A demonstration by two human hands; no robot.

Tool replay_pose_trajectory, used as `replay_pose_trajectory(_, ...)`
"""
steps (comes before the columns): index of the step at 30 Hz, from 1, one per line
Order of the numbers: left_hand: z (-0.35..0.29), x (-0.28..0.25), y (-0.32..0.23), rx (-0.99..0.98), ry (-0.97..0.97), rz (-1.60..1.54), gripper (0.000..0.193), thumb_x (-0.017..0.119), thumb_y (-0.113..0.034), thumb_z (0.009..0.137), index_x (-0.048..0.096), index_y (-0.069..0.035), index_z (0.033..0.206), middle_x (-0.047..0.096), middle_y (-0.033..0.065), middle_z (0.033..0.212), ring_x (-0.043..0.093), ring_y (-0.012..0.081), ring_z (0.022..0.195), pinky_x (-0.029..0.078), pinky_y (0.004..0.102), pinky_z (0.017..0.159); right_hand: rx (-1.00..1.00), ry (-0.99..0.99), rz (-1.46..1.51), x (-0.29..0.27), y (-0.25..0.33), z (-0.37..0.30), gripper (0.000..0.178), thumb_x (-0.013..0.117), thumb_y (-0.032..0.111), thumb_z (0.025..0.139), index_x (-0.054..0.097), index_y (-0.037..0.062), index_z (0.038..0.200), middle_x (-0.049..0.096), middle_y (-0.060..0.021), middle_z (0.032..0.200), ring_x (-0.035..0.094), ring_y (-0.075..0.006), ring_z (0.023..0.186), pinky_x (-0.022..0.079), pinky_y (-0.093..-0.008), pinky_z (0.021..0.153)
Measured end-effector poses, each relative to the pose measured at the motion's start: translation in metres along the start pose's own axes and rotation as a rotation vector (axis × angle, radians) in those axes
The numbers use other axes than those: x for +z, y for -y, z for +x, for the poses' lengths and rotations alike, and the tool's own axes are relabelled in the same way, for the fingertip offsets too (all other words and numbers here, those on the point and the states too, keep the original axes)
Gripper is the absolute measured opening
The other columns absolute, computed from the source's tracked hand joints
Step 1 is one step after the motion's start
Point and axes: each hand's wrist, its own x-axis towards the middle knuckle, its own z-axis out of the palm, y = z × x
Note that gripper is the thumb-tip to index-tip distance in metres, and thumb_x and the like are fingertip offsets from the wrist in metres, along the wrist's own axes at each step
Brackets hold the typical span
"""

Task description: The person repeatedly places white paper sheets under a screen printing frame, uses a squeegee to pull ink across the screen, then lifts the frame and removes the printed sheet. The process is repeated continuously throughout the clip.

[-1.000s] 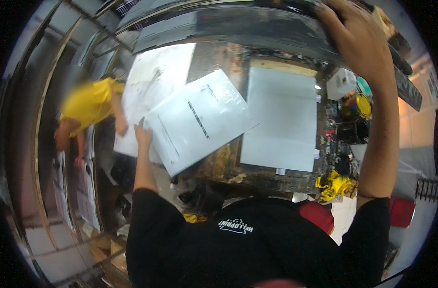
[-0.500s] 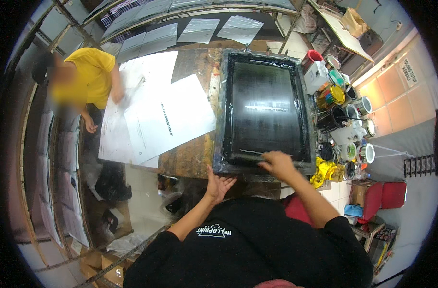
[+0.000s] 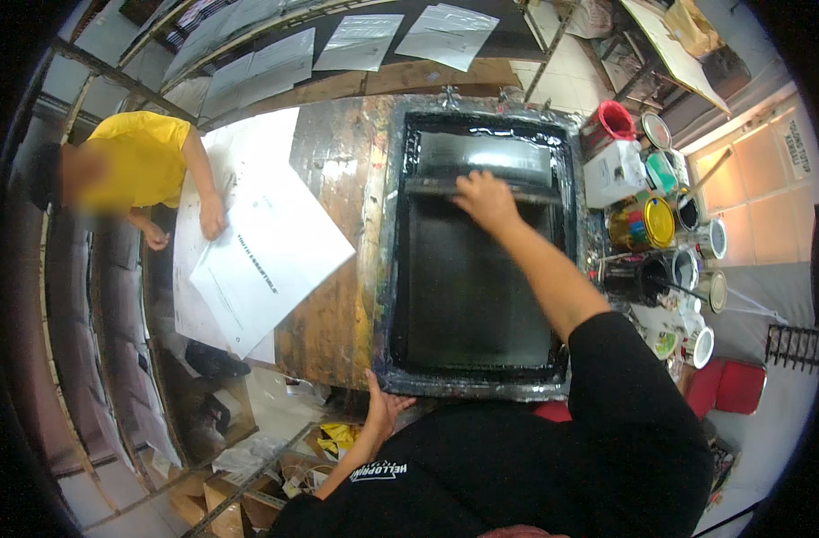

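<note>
My right hand (image 3: 490,204) is closed around a long dark squeegee (image 3: 427,187), which lies crosswise on the black mesh (image 3: 477,287) of a printing screen. On the near side the mesh looks dull and dark; a glossy band shows beyond the squeegee. The screen's ink-stained frame (image 3: 388,260) rests on the wooden table. At its near left corner, my left hand (image 3: 386,411) touches the edge with thumb and fingers spread. To the left lies a white printed sheet (image 3: 275,260) with dark lettering.
Across on the left, a person in a yellow shirt (image 3: 149,157) has a hand (image 3: 212,217) at the white sheets. Ink cans (image 3: 641,222) and a white jug (image 3: 616,175) crowd the screen's right side. White packets (image 3: 359,42) lie on the shelf behind.
My right hand and the squeegee have moved from the screen's near end toward its far end. The printed sheet has turned and shifted left beside the other person's hand.
</note>
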Motion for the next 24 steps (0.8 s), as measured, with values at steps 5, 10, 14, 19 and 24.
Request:
replay_pose_trajectory(5,-0.018,-0.003,0.008,0.077,-0.022,-0.059,0.119,0.023,-0.091,0.086,0.013,0.001,0.159,0.043,0.0252,0.152,0.049,0.0416,0.135,0.050,0.0488,0.101,0.028,0.181,0.121,-0.038,-0.083,0.120,0.049,0.059,0.058,0.094,0.068,0.0115,0.108,0.072,-0.0196,0.099,0.069,-0.0388,0.097,0.054,-0.0505,0.079)
replay_pose_trajectory(10,-0.023,-0.010,0.007,0.137,-0.020,-0.036,0.115,0.024,-0.089,0.089,0.013,0.003,0.158,0.040,0.0269,0.152,0.051,0.0414,0.133,0.050,0.0528,0.102,0.035,-0.099,-0.037,-0.006,-0.082,0.101,0.043,0.060,0.055,0.093,0.067,0.0144,0.104,0.070,-0.0123,0.095,0.069,-0.0327,0.093,0.056,-0.0477,0.075)
replay_pose_trajectory(14,-0.032,-0.015,0.014,0.242,0.069,-0.059,0.105,0.026,-0.082,0.093,0.014,0.002,0.155,0.041,0.0289,0.149,0.052,0.0425,0.131,0.050,0.0545,0.103,-0.049,-0.038,-0.091,-0.021,-0.002,0.012,0.037,0.066,0.047,0.090,0.062,0.0144,0.107,0.067,-0.0106,0.096,0.067,-0.0325,0.094,0.056,-0.0465,0.072)
replay_pose_trajectory(19,-0.055,-0.008,-0.008,0.339,0.267,-0.058,0.096,0.031,-0.075,0.097,0.016,0.004,0.149,0.044,0.0334,0.142,0.053,0.0474,0.129,0.048,0.0583,0.106,0.030,0.151,0.037,-0.116,0.127,-0.161,0.043,0.069,0.046,0.090,0.058,0.0078,0.107,0.067,-0.0137,0.090,0.070,-0.0341,0.088,0.057,-0.0469,0.070)
replay_pose_trajectory(24,-0.084,-0.009,-0.044,0.556,0.702,-0.174,0.080,0.029,-0.077,0.096,0.049,-0.003,0.119,0.052,0.0333,0.137,0.048,0.0463,0.136,0.036,0.0594,0.116,0.033,0.112,0.025,-0.253,0.208,-0.201,0.040,0.066,0.041,0.091,0.059,0.0045,0.107,0.063,-0.0152,0.100,0.063,-0.0367,0.096,0.055,-0.0483,0.081)
